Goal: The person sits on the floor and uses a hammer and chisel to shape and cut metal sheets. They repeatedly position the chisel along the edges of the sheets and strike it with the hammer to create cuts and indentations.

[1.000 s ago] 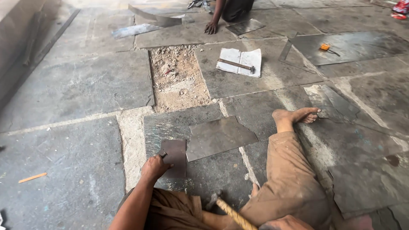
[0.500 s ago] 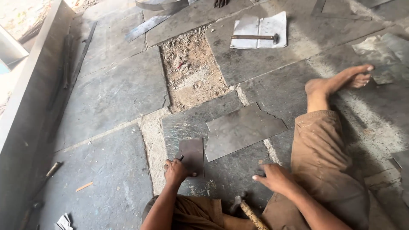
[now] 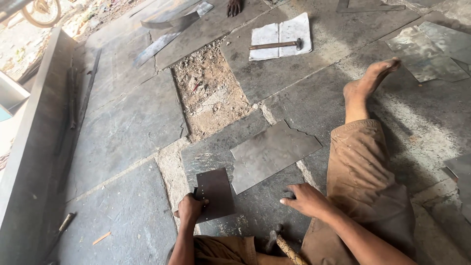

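I sit on a stone floor with my right leg (image 3: pixel 365 147) stretched out. My left hand (image 3: pixel 190 208) grips the left edge of a small dark metal plate (image 3: pixel 216 192) lying flat on the floor. My right hand (image 3: pixel 305 198) rests palm down on the stone, fingers spread, holding nothing. Just beyond the small plate lies a larger metal sheet (image 3: pixel 272 153) with a jagged right edge. A hammer (image 3: pixel 279 243) with a wrapped handle lies between my legs, near my right hand.
A patch of bare rubble (image 3: pixel 208 91) interrupts the floor slabs. Farther off, another hammer (image 3: pixel 274 45) lies on white paper (image 3: pixel 282 34). Another person's hand (image 3: pixel 234 7) shows at the top edge. Metal strips (image 3: pixel 167 29) and sheets (image 3: pixel 434 54) lie around; a ledge (image 3: pixel 29 162) runs along the left.
The view has swung left and down, nearer to the floor. My right hand has come into view and settled flat on the stone. My left hand stays on the small plate.
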